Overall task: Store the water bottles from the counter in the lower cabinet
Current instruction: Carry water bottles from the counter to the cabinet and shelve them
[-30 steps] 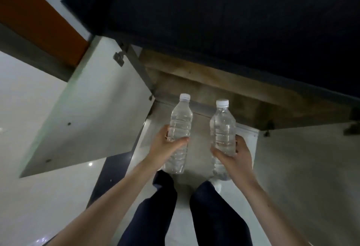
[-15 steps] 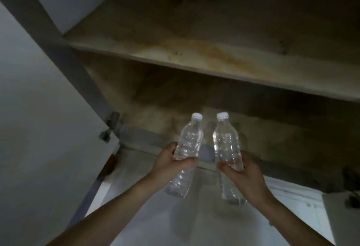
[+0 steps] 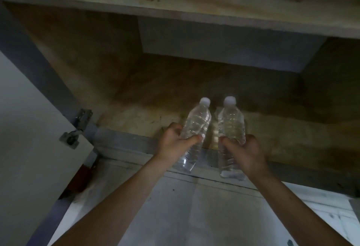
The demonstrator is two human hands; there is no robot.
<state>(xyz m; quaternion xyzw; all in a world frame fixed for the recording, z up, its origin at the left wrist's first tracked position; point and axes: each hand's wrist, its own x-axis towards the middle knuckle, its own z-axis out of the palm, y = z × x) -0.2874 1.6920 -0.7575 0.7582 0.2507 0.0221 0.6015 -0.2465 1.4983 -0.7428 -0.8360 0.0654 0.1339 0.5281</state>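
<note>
Left bottle (image 3: 196, 127) and right bottle (image 3: 230, 125) are held just apart above the cabinet sill (image 3: 124, 141); the cabinet floor (image 3: 155, 93) extends beyond it, under the shelf (image 3: 175, 10). Each is gripped mid-body by the left hand (image 3: 173, 145) and right hand (image 3: 246, 153) respectively.

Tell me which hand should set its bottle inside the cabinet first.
Right, slightly. Both hands are at the cabinet's grey sill, but the right hand holds its clear plastic white-capped bottle nearly upright, ready to stand; the left hand tilts its matching bottle toward it.
</note>
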